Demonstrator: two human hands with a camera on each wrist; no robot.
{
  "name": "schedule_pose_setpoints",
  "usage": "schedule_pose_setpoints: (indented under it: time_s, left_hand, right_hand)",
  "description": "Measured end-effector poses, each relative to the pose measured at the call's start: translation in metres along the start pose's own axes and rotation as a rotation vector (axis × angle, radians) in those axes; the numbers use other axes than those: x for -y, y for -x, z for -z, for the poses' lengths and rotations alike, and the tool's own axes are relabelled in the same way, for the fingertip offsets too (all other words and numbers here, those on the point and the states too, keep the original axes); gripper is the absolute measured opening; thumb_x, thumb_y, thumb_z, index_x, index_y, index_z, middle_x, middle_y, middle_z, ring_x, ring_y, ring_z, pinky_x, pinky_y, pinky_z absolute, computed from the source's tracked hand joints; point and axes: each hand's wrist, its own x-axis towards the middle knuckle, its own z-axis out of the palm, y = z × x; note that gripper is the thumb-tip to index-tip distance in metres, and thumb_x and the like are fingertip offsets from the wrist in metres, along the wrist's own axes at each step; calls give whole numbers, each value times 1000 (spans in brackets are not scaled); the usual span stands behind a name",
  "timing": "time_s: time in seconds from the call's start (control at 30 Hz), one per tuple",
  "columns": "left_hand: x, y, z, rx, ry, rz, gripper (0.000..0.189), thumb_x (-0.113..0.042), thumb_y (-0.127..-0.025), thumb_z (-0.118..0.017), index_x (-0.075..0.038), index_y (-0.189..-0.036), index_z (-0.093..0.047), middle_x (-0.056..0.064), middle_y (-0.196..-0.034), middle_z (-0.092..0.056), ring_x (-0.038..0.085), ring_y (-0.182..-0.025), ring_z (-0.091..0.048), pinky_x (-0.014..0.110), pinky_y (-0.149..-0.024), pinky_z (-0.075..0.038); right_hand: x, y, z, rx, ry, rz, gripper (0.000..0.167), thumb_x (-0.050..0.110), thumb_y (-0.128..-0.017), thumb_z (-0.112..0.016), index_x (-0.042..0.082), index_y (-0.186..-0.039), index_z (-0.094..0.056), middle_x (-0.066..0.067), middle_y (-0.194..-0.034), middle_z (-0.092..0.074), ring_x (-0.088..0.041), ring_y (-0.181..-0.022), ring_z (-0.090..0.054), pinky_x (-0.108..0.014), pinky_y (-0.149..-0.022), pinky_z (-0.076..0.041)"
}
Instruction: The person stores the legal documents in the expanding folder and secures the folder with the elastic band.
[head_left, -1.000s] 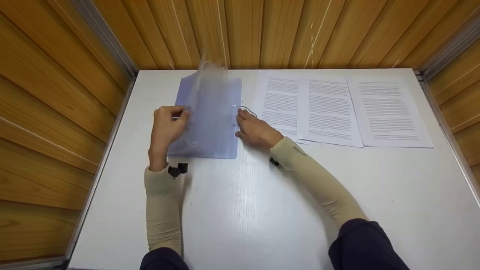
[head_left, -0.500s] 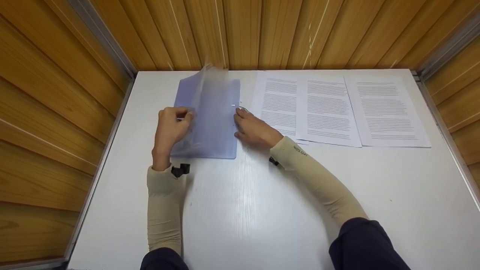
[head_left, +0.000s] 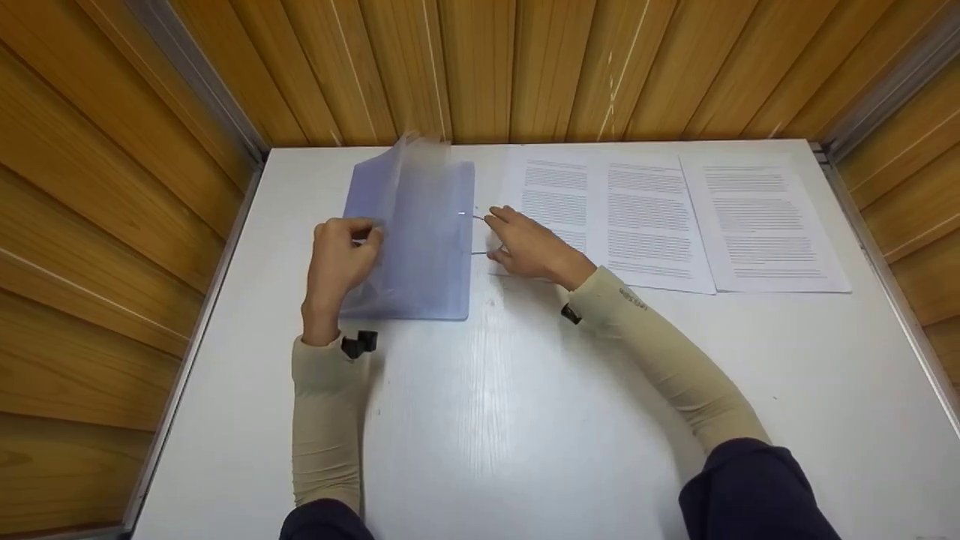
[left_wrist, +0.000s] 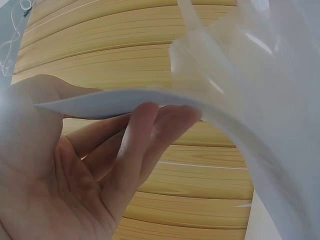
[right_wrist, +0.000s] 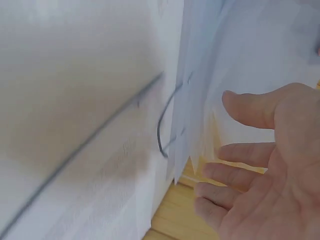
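My left hand (head_left: 341, 255) pinches the left edge of a stack of clear plastic sheets (left_wrist: 250, 95) and holds it lifted in a curve. Below lies a translucent bluish folder (head_left: 450, 292), partly covered by the sheets. From the folder's right edge stick out two ends of a thin dark wire-like loop (right_wrist: 159, 127), which passes through holes there. My right hand (head_left: 532, 244) is just right of that edge, fingertips overlapping the ends of the loop in the head view. In the right wrist view its fingers are loosely spread, apart from the loop, with nothing held.
Several printed sheets (head_left: 652, 217) lie overlapping at the back right of the white table (head_left: 465, 420), the leftmost partly behind my right hand. Wood-patterned walls (head_left: 480, 67) stand along the back and both sides. A long dark line (right_wrist: 85, 144) crosses the right wrist view.
My right hand has moved right, off the folder's edge, and both ends of the loop now show there. My left hand stays almost in place, still holding up the clear sheets.
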Motion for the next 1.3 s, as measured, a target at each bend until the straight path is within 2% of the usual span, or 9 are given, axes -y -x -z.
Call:
schedule_pose_setpoints:
  time_s: [0.33, 0.73, 1.07, 1.3]
  left_hand:
    - [-4, 2, -2, -9, -20, -16, 26, -10, -99, -65, 5, -114, -80, 24, -110, -79, 38, -99, -78, 52, -83, -62]
    - [-2, 0, -3, -5, -26, -6, 26, -10, -99, -65, 5, -114, -80, 24, -110, -79, 36, -99, -78, 51, -81, -63]
    - [-1, 0, -1, -16, -16, 1, 27, -10, -98, -64, 5, -113, -81, 24, -111, -79, 36, -97, -78, 51, -79, -63]
    - [-2, 1, 0, -7, -13, 2, 27, -11, -99, -65, 5, -115, -80, 24, -113, -78, 36, -101, -77, 51, -81, -63]
  right_hand:
    - [-36, 34, 38, -94, -26, -67, 65, 29, -108, -61, -2, -161, -40, -23, -167, -39, -40, -155, -38, -53, -127, -31]
    - [-93, 65, 67, -190, -75, -202, 65, 28, -106, -65, -2, -159, -42, -23, -164, -42, -43, -154, -37, -58, -126, -31]
    - [-143, 96, 88, -215, -147, -341, 70, 32, -107, -62, -2, -162, -36, -28, -168, -34, -50, -156, -30, -65, -126, -25]
    - [-174, 126, 103, -243, -197, -424, 73, 37, -108, -60, -2, -163, -34, -31, -165, -37, -53, -148, -39, -69, -119, -34]
